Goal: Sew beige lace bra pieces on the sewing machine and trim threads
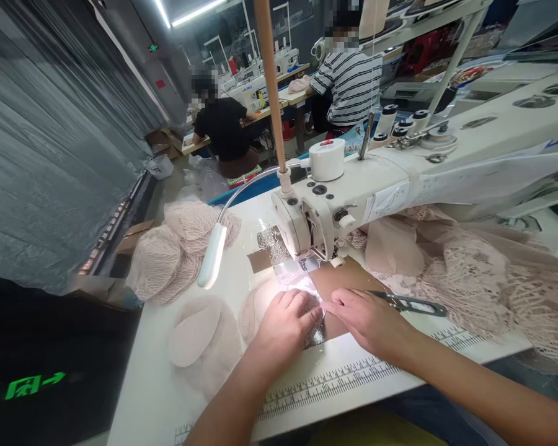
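Observation:
At the sewing machine (302, 229), my left hand (286, 319) rests on a pale lace piece (302, 282), its fingers bent over the cloth and its thumb toward my right hand. My right hand (360, 319) has its thumb and index finger pinched at the edge of the same piece, close to my left thumb. The lace runs toward the presser foot (310, 255), under a bright light. A pair of dark thread snips (418, 305) sticks out behind my right hand; whether the palm touches it is hidden.
Sheer beige cups (204, 341) lie left, with stacked lace pieces (155, 260) behind. A lamp (212, 257) hangs over the table. Lace garments (474, 272) heap up at right. A printed ruler (325, 387) lines the front edge. Two people sit at machines beyond.

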The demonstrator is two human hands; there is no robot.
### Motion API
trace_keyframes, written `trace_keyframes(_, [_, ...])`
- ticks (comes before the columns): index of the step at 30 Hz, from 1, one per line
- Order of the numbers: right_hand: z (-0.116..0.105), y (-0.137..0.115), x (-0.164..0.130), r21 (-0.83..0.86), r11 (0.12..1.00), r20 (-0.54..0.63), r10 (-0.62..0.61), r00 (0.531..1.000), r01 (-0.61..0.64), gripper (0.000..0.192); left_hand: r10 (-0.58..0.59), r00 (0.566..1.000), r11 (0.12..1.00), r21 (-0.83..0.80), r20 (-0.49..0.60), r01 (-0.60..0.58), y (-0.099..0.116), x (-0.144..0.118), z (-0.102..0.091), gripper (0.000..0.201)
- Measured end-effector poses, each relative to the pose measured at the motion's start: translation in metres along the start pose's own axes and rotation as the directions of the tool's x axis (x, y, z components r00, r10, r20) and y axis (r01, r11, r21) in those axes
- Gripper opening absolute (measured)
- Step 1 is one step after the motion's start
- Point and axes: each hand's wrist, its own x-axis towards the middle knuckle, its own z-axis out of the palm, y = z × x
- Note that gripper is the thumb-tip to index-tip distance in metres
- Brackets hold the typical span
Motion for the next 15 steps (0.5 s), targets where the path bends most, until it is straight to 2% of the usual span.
trace_keyframes(3, [0.0012,-0.0015,0.0023,-0.030,0.999,0.010,0.014,1.000,-0.014,0.027,-0.016,1.000,0.998,-0.055,-0.011,0.015,-0.0007,0.0017,-0.0003,0.032])
trace_keyframes(8, [-0.0023,-0.0039,0.0023,-0.024,1.000,0.007,0.017,1.000,-0.017,0.029,-0.076,0.996,0.997,-0.005,0.038,0.076,-0.0012,0.0033,-0.0015,0.048])
trace_keyframes(15, [0.0010,-0.0038,-0.0004,-0.039,0.999,-0.004,0.017,1.000,-0.017,0.030,-0.118,0.989,0.993,0.002,0.085,0.119,0.0027,0.0086,-0.0073,0.046])
